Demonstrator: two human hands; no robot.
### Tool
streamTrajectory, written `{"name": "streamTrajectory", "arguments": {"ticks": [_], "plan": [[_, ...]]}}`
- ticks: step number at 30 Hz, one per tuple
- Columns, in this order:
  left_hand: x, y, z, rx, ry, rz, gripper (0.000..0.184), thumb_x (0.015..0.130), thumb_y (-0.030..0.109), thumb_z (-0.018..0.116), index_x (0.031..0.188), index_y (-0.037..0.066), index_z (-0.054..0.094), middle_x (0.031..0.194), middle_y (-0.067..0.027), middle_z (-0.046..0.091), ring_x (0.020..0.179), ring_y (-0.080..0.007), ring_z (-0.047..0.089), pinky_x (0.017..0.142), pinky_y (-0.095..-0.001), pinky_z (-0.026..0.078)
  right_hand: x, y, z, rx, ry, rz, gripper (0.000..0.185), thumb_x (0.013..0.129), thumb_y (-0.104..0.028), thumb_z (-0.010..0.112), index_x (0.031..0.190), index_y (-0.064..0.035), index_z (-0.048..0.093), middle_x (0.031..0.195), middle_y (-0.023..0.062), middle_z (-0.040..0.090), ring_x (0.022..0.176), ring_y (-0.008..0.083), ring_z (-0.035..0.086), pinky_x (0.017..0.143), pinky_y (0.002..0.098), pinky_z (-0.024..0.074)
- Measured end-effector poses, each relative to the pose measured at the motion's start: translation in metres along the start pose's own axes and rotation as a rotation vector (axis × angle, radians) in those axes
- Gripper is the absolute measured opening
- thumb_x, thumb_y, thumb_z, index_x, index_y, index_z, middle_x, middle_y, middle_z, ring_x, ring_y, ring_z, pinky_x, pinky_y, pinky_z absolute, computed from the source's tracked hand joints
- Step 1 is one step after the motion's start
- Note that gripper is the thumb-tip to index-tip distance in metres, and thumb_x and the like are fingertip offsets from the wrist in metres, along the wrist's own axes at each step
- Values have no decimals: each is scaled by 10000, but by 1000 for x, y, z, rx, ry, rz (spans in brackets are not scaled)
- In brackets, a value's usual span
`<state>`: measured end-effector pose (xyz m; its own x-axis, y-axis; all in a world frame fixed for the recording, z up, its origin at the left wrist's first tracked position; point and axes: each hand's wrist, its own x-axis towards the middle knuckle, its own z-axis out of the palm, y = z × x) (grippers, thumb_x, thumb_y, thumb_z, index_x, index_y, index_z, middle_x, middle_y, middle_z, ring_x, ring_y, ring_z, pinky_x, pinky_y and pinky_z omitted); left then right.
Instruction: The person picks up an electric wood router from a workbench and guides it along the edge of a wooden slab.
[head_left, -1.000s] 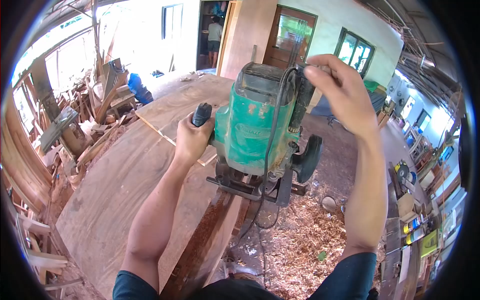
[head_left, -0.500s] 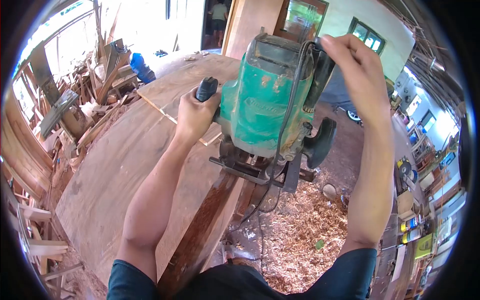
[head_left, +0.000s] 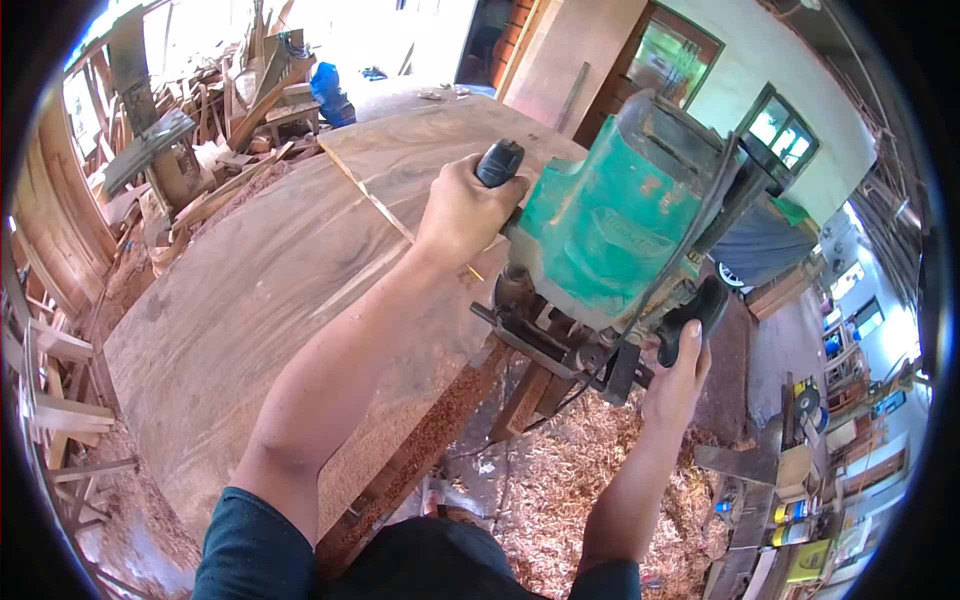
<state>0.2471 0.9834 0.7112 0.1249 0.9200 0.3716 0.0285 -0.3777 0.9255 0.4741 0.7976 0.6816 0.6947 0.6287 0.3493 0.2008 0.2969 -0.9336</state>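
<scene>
A green router (head_left: 620,220) with a black base stands tilted over a long reddish-brown wood piece (head_left: 425,440). My left hand (head_left: 465,212) is wrapped round its black left handle (head_left: 500,163). Around the black right handle (head_left: 695,320) my right hand (head_left: 680,375) is closed, thumb on the near side and fingers partly hidden behind it. A dark cord runs down the router's right side. Left of the wood piece lies a broad wooden slab (head_left: 260,290) with a thin light strip (head_left: 368,195) on it.
Scrap wood (head_left: 230,140) and a blue bag (head_left: 331,95) are at the back left. Wood shavings (head_left: 570,490) cover the floor below the router. A covered vehicle (head_left: 765,240) stands at the back right, with cans (head_left: 792,512) and tools along the right side.
My right hand has come down from the router's top right to its right handle. The router has shifted right in view and tilts more. The person in the doorway has gone from view.
</scene>
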Motion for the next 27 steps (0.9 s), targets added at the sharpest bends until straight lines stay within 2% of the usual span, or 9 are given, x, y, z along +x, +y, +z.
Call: {"name": "streamTrajectory", "arguments": {"ticks": [1, 2, 5, 6, 10, 13, 16, 19, 27], "plan": [[0, -1, 1, -3, 2, -13, 338, 810, 262, 701, 919, -54, 650, 751, -137, 678, 706, -180, 651, 684, -347, 505, -4, 0, 7, 113, 13, 81, 608, 915, -429, 674, 1306, -3, 484, 1147, 104, 599, 973, 183, 589, 846, 361, 470], [0, -3, 1, -7, 2, -24, 340, 810, 263, 702, 918, -55, 650, 752, -134, 679, 708, -179, 651, 685, -346, 505, -3, -1, 14, 136, 74, 32, 566, 906, -424, 686, 1256, -27, 484, 1047, 78, 605, 847, 158, 588, 721, 340, 478], [3, -5, 3, -17, 7, -28, 334, 810, 264, 710, 906, -50, 645, 746, -117, 672, 703, -163, 635, 687, -346, 504, 3, -2, 11, 84, 4, 24, 532, 927, -383, 630, 1298, -8, 555, 1081, 82, 630, 881, 135, 604, 658, 276, 498], [3, -4, 2, -13, 5, -27, 330, 810, 262, 712, 900, -48, 642, 741, -114, 668, 700, -160, 629, 684, -347, 503, 2, -5, 10, 93, -29, 15, 511, 920, -395, 671, 1235, -27, 507, 1007, 65, 623, 814, 150, 598, 668, 315, 482], [0, 0, 2, -26, -11, -18, 298, 817, 241, 709, 878, -40, 632, 715, -90, 641, 676, -140, 596, 656, -341, 494, 4, -13, 9, 90, -53, 19, 470, 918, -345, 670, 1219, -16, 520, 1016, 71, 621, 837, 155, 611, 653, 316, 494], [0, 1, 0, -25, -2, -22, 288, 823, 232, 705, 880, -41, 631, 718, -82, 636, 671, -135, 587, 648, -334, 492, 16, 1, 7, 103, -14, -81, 527, 879, -326, 690, 1260, 19, 572, 1074, 77, 620, 905, 160, 592, 818, 301, 483], [0, 0, 3, -38, -1, -21, 286, 826, 230, 704, 881, -39, 628, 728, -77, 636, 672, -132, 585, 647, -331, 492, 19, 4, 4, 200, -80, -42, 519, 870, -315, 691, 1247, 24, 584, 1102, 97, 621, 938, 176, 588, 902, 325, 452], [-1, 1, 3, -42, -2, -24, 285, 828, 231, 705, 879, -38, 625, 734, -75, 636, 672, -131, 583, 645, -331, 491, 21, 8, -7, 109, -120, 2, 527, 868, -322, 694, 1238, 40, 593, 1116, 114, 626, 944, 185, 594, 901, 332, 455], [-2, 3, 1, -37, 7, -18, 283, 837, 229, 700, 891, -39, 627, 735, -78, 639, 673, -130, 583, 645, -325, 489, 22, -15, 7, 319, -148, 69, 543, 858, -295, 714, 1243, 44, 537, 1042, 107, 633, 909, 201, 636, 780, 344, 529]]}}
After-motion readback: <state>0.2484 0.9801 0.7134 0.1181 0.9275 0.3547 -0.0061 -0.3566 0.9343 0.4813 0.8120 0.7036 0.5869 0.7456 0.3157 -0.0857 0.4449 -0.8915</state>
